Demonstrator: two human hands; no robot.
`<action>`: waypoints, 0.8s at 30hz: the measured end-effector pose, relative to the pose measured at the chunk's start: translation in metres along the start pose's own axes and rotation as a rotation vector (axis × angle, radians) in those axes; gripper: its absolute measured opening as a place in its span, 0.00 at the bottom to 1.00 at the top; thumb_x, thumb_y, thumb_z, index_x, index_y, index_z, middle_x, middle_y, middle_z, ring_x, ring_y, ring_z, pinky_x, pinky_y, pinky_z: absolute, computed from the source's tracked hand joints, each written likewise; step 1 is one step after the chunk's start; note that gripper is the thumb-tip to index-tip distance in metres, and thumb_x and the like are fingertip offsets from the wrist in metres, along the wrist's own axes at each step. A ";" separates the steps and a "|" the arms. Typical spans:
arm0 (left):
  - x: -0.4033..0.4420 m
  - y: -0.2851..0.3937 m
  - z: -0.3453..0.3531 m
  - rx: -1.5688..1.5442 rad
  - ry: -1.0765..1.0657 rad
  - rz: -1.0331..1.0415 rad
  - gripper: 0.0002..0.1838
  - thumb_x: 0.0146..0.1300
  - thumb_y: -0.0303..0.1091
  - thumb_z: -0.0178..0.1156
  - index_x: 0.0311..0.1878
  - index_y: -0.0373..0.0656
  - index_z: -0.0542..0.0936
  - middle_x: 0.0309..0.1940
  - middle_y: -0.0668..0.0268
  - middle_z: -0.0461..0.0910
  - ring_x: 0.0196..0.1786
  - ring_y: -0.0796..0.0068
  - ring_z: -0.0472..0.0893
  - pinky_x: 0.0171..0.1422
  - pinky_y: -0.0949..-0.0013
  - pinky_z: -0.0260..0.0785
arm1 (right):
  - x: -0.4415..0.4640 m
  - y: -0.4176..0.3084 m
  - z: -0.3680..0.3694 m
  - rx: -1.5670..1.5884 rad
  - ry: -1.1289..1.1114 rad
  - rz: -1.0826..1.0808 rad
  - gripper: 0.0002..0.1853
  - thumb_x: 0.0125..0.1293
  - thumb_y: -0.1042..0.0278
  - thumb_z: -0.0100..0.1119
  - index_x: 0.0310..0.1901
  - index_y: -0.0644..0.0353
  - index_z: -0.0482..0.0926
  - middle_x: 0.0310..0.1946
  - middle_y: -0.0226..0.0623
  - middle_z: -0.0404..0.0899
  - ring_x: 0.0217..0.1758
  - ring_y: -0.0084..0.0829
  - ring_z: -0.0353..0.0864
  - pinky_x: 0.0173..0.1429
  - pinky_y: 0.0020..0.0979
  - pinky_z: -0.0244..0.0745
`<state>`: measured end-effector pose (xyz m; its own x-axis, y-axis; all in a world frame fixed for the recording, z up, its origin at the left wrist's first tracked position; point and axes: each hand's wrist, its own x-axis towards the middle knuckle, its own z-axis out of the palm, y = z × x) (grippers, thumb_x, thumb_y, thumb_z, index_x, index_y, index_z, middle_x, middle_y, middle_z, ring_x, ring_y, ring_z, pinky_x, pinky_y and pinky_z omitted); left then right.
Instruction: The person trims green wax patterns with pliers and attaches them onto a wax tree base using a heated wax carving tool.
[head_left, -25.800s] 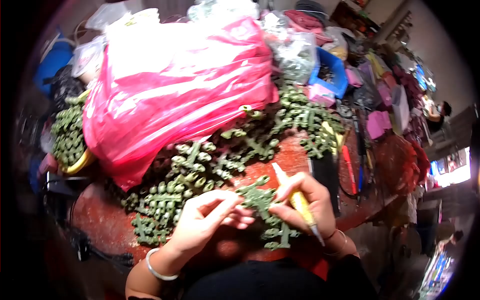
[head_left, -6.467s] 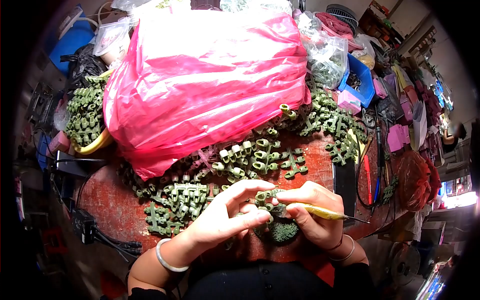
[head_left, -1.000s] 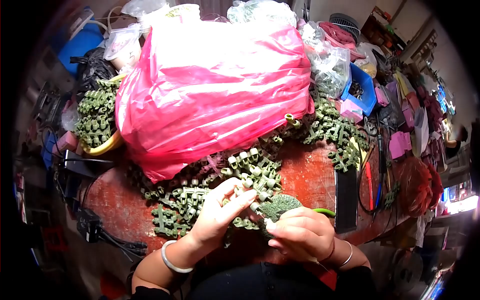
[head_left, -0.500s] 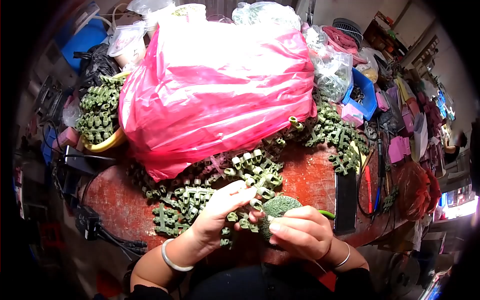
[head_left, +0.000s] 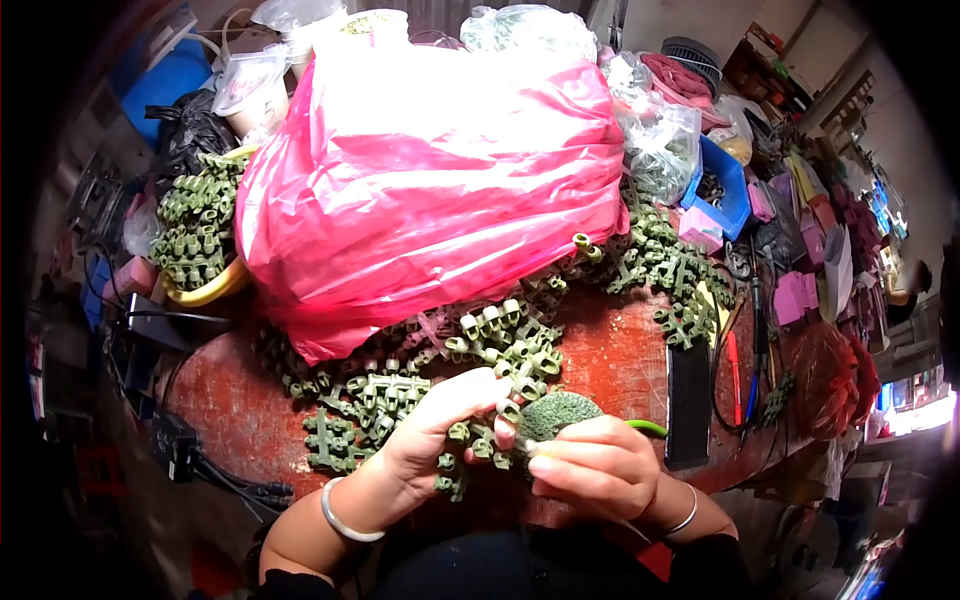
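My left hand (head_left: 437,425) is closed on a cluster of green moulded pieces (head_left: 478,440), small short tubes joined together. Close beside it, my right hand (head_left: 598,465) pinches something small against the cluster; a pale tip (head_left: 525,447) shows at the fingertips. A bright green rod end (head_left: 648,428) sticks out behind the right knuckles, and I cannot tell whether it belongs to what the fingers hold. Behind both hands is a round, rough-textured green pad (head_left: 562,409), partly hidden by the right hand. More green moulded pieces (head_left: 385,395) lie heaped beyond the left hand.
A large pink plastic bag (head_left: 440,200) covers the back of the red worn table (head_left: 235,400). To the right are a black flat bar (head_left: 688,405), a red pen (head_left: 733,360) and a blue bin (head_left: 722,185). Black cables (head_left: 235,482) hang at the left edge.
The right fingers have shifted slightly left toward the left fingertips, and the pale tip shows more. The left hand stays closed on the cluster. The view has shifted slightly.
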<state>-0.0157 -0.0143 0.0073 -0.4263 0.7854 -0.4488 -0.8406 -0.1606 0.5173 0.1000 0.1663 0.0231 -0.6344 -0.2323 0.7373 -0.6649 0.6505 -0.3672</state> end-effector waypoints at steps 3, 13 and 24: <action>0.001 0.001 -0.001 -0.044 -0.023 -0.024 0.09 0.67 0.39 0.65 0.43 0.44 0.80 0.30 0.73 0.80 0.30 0.88 0.80 0.24 0.84 0.63 | 0.005 0.003 -0.001 0.001 -0.093 -0.005 0.17 0.57 0.74 0.73 0.49 0.63 0.84 0.42 0.35 0.83 0.40 0.31 0.83 0.40 0.29 0.79; -0.002 0.009 0.008 0.476 -0.021 0.036 0.12 0.72 0.42 0.59 0.38 0.44 0.77 0.30 0.66 0.84 0.31 0.81 0.81 0.32 0.77 0.69 | 0.006 0.011 -0.021 0.508 -0.052 0.430 0.13 0.58 0.71 0.75 0.44 0.60 0.87 0.35 0.34 0.81 0.37 0.28 0.80 0.41 0.28 0.76; 0.001 0.002 0.004 0.450 -0.039 0.106 0.10 0.73 0.37 0.59 0.40 0.39 0.75 0.33 0.61 0.83 0.33 0.74 0.84 0.39 0.73 0.76 | 0.014 0.007 -0.020 0.403 -0.192 0.463 0.12 0.58 0.72 0.74 0.43 0.58 0.87 0.37 0.29 0.84 0.37 0.30 0.80 0.42 0.30 0.77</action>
<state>-0.0161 -0.0118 0.0105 -0.4819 0.8020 -0.3531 -0.5610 0.0272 0.8274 0.0944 0.1821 0.0422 -0.9257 -0.1424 0.3505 -0.3777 0.4006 -0.8348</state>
